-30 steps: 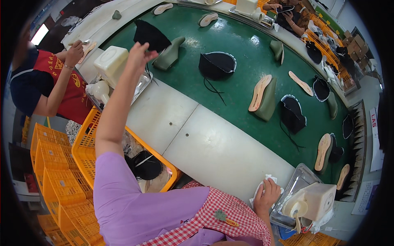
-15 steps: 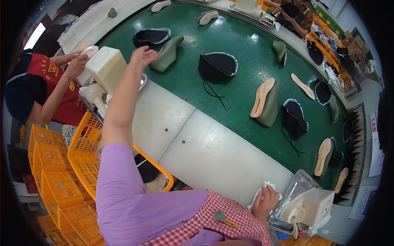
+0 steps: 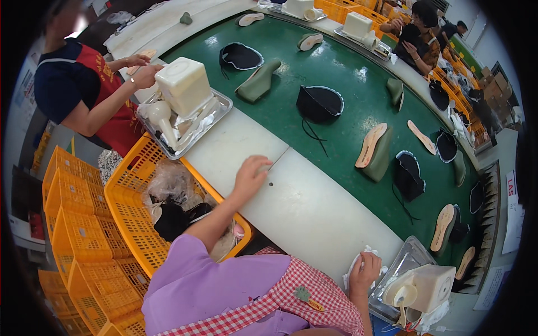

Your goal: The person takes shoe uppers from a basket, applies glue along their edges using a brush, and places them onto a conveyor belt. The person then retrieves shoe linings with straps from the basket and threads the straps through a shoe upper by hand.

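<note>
Over the pale work surface, my left hand [image 3: 252,175] is bare, its fingers stretched forward with nothing seen in them. My right hand [image 3: 365,270] has its fingers closed over a crumpled white cloth [image 3: 353,270] at the front right of the surface. Beside that hand is a metal tray [image 3: 413,251] with a square, off-white container [image 3: 438,285]. On the green belt lie black shoe uppers, among them one with trailing laces [image 3: 319,105], and a green shoe last [image 3: 258,82]. Another last [image 3: 379,159] has a tan insole [image 3: 371,144] against it.
An orange crate [image 3: 124,207] holding plastic wrap and black pieces stands at my left, near stacked orange crates [image 3: 73,213]. A second metal tray [image 3: 223,105] with a white container sits at the left. A co-worker in a red apron handles insoles there; another person works across the belt.
My left hand has drawn back from above the belt to over the pale surface, nearer me. My right hand stays on the cloth. The whole view has shifted; the co-worker's hands have lowered.
</note>
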A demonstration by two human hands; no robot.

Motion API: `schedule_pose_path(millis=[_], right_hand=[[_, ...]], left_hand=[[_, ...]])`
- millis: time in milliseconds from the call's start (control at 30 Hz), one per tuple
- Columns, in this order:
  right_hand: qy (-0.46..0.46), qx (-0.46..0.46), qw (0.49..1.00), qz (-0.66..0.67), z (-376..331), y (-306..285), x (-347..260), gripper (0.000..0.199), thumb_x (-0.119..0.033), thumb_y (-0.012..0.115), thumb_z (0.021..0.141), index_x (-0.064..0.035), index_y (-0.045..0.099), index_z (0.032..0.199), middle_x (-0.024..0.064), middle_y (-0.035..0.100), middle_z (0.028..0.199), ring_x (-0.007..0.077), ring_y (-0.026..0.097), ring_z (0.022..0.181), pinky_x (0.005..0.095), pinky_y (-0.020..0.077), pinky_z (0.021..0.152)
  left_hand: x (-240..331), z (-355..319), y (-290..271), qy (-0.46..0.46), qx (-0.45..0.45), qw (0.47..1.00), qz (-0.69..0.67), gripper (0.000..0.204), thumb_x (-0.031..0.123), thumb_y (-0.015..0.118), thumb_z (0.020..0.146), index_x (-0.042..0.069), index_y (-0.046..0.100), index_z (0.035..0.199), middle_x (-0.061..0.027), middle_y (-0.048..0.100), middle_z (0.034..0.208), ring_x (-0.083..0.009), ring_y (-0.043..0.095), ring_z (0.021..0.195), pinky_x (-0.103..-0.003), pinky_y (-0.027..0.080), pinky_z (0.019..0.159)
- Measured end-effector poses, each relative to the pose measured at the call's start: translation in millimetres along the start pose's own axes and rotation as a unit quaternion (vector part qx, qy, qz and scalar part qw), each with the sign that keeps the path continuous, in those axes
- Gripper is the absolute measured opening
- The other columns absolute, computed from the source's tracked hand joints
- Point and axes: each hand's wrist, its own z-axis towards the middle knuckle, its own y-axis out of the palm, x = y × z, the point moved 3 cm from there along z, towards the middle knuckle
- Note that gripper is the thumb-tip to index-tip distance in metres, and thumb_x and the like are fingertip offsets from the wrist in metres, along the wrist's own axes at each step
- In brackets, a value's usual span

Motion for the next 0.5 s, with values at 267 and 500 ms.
schedule_pose_path(millis=[267, 500], right_hand=[[-0.021, -0.03, 0.999, -0.031, -0.6, 12.3, 5.7, 0.019, -0.009, 0.066, 0.079, -0.0047, 0.064, 0.098, 0.0138, 0.061, 0.099, 0.0332, 0.055, 0.09, 0.0457, 0.0414, 0.079], [-0.037, -0.072, 0.992, -0.092, -14.2, -18.5, -20.5, 0.043, -0.024, 0.071, 0.078, -0.0079, 0.061, 0.117, 0.0138, 0.058, 0.122, 0.0329, 0.051, 0.112, 0.0527, 0.034, 0.094]], left_hand=[[79.1, -76.9, 41.3, 0.1, -0.072, 0.986, 0.114, 0.031, 0.005, 0.063, 0.08, 0.013, 0.065, 0.11, -0.0087, 0.064, 0.106, -0.0342, 0.05, 0.116, -0.043, 0.04, 0.102], [129.7, -60.7, 42.8, -0.16, -0.179, 0.921, -0.307, 0.027, 0.009, 0.063, 0.088, 0.006, 0.06, 0.115, -0.0114, 0.063, 0.109, -0.0237, 0.061, 0.104, -0.036, 0.044, 0.097]])
